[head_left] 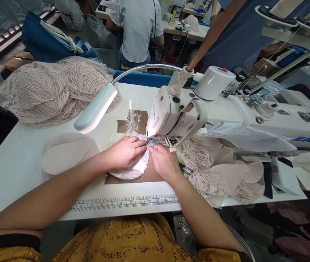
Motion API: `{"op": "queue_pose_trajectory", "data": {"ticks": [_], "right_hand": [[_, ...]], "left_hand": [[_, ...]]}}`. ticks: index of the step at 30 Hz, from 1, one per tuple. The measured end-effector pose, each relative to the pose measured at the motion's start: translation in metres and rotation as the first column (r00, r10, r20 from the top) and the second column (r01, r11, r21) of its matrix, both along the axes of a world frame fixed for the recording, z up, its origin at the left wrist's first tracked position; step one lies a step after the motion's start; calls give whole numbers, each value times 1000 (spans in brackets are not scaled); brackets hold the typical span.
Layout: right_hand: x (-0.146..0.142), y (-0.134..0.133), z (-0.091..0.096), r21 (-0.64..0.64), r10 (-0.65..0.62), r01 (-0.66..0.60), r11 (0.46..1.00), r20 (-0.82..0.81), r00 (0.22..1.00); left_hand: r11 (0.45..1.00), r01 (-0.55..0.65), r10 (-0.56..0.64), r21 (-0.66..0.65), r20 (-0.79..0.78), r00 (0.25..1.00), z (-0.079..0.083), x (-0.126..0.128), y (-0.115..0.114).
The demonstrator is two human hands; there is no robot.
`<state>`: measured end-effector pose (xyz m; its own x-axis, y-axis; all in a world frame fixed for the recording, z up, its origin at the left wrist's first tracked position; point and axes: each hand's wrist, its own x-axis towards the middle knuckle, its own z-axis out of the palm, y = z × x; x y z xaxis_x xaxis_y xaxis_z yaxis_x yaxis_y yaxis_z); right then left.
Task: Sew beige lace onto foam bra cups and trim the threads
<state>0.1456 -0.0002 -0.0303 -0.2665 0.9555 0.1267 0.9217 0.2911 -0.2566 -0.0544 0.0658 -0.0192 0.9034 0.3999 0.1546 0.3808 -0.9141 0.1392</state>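
Note:
A round pale lace fabric piece [133, 172] lies under the head of a white sewing machine [168, 109], lit brightly near the needle. My left hand [127, 151] rests over its upper part, fingers pressed together and gripping the lace close to the presser foot [151, 142]. From the other side my right hand [166, 162] is closed, thumb and forefinger pinching the piece's right edge just in front of the foot. The fingertips of both hands nearly meet there. My left palm hides part of the lace, and the needle tip cannot be made out.
A heap of lace [62, 91] fills the table's back left, with smooth oval pieces [64, 154] nearer. A lamp [96, 109] arches over the table. More lace pieces [209, 174] lie right of the machine. A printed ruler [124, 202] runs along the front edge. A person [137, 31] sits beyond.

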Motion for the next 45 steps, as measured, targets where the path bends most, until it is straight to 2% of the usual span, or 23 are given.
{"op": "queue_pose_trajectory", "data": {"ticks": [5,16,27,33,38,42,45], "right_hand": [[-1,0,0,-3,1,-1,1000,25,1000],[-2,0,-1,-6,-16,16,1000,42,999],[5,-1,1,-7,38,-39,999,-95,995],[4,-1,1,-27,53,-54,998,-32,998],[1,0,1,-20,32,-32,999,35,999],[1,1,0,-24,-9,8,1000,-24,1000],[2,1,0,-42,-64,61,997,-76,995]], "left_hand": [[1000,27,-27,4,-16,1000,0,-1,1],[999,48,-50,26,109,993,-11,0,11],[999,51,-51,1,165,985,-10,0,17],[1000,21,-16,-20,219,976,-13,-1,17],[1000,-9,13,-21,199,980,-14,-3,20],[999,-33,33,-4,161,986,-12,-6,17],[1000,16,-18,18,119,993,-8,-9,11]]}}
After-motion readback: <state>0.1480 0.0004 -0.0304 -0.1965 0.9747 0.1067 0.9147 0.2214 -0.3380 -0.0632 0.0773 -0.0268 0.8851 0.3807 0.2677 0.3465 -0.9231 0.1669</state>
